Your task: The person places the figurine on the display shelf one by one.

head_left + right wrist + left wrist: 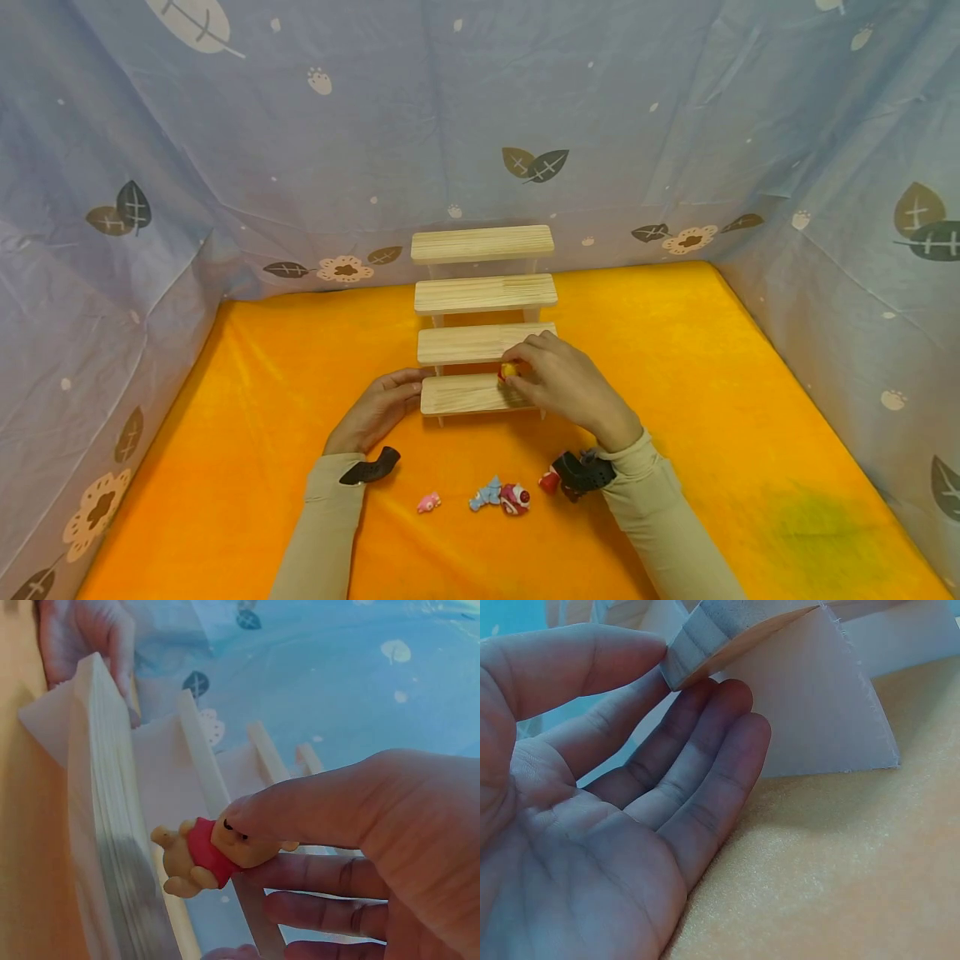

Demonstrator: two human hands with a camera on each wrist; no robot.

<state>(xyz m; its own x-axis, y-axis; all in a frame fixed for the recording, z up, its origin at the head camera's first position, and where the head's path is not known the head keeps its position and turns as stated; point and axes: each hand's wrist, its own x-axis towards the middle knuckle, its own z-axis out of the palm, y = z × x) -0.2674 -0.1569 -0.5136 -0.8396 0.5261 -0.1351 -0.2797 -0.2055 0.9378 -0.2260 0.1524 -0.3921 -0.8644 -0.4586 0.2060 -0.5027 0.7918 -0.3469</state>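
Note:
A small yellow bear figurine (202,855) in a red shirt is pinched by its head between the thumb and fingers of my right hand (570,383). It is close over the right part of the lowest board (461,396) of a four-step wooden display stand (483,296). My left hand (378,412) is at the left end of that same board. In the left wrist view the left thumb and index finger (607,742) pinch the board's rounded corner, with the other fingers bent beside the white side panel (810,712).
Nearer to me on the orange cloth (262,500) lie a pink figurine (428,502), a light blue one (486,493) and a purple-and-white one (514,498). A red figurine (550,481) is partly hidden by the right wrist camera. Patterned blue fabric (480,108) hangs behind the stand.

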